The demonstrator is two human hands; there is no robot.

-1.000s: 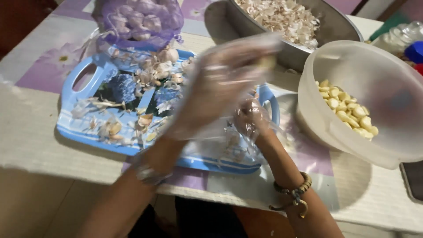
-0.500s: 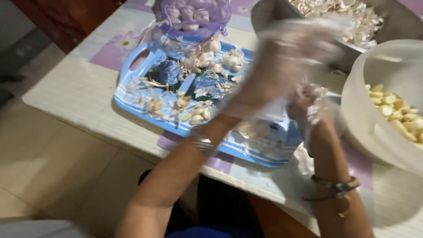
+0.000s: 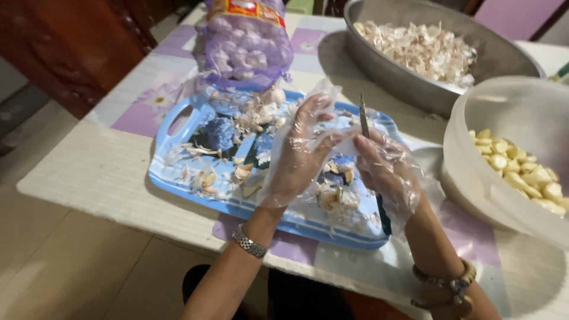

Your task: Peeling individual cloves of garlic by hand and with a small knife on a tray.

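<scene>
Both hands are wearing loose clear plastic gloves and are working close together above the right half of a blue tray. The right hand (image 3: 388, 172) is gripping a small knife (image 3: 364, 117), fist wrapped around the handle, with the thin blade pointing up and away from the person. The left hand (image 3: 302, 151) is sitting just beside the blade, fingers bent and spread, fingertips meeting the right hand's fingers near the base of the blade. Whether a garlic clove is being pinched between them cannot be told; the crumpled glove film is hiding it. A metal watch (image 3: 249, 242) is showing on the left wrist and a beaded bracelet (image 3: 444, 280) on the right.

The tray (image 3: 178, 121) is lying on the surface (image 3: 89, 172) directly under the hands, carrying scattered garlic skins and cloves (image 3: 204, 178). A purple mesh bag of garlic bulbs (image 3: 243, 44) is resting at the tray's far edge. A large metal bowl (image 3: 385, 71) holding papery peelings is standing beyond the hands, to the far right. A white plastic bowl (image 3: 474, 172) is sitting to the right of the right hand, tilted toward the person, with peeled cloves (image 3: 521, 172) lying inside it.
</scene>
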